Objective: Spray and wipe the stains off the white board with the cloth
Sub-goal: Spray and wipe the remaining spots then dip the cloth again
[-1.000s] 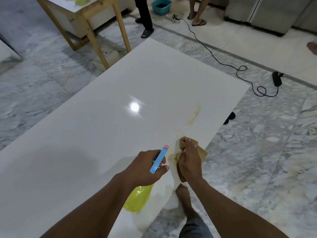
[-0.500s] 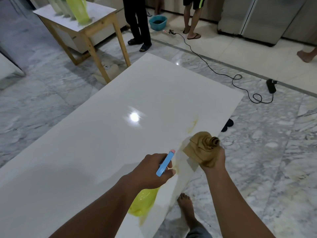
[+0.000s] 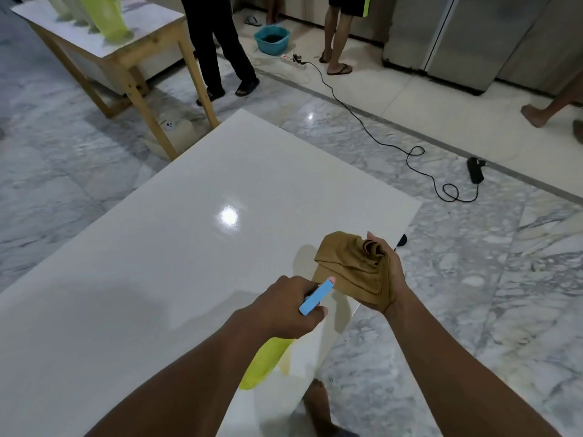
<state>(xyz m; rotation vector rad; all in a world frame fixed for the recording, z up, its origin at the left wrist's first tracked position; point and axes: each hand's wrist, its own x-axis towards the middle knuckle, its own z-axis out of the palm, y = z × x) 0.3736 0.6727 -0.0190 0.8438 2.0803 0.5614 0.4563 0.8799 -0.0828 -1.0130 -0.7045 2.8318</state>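
Note:
The white board (image 3: 164, 266) lies flat and glossy, running from near left to far right. My left hand (image 3: 284, 307) grips a spray bottle (image 3: 268, 361) with a yellow-green body and a blue nozzle with a pink tip, held over the board's near right edge. My right hand (image 3: 389, 279) holds a bunched brown cloth (image 3: 350, 269) lifted just above that edge, beside the nozzle. A faint yellowish smear (image 3: 285, 367) shows on the board under the bottle. The cloth hides the board surface behind it.
A wooden table (image 3: 126, 58) with yellow-green bottles stands at the far left. Several people's legs (image 3: 220, 48) stand beyond the board near a blue basin (image 3: 272, 39). A black cable (image 3: 378, 137) snakes across the marble floor. My bare foot (image 3: 317, 405) is beside the board.
My right hand lifted the cloth off the board and turned palm up with it bunched. The stain seen earlier beyond the cloth is now hidden. The view tilted up, showing more of the room.

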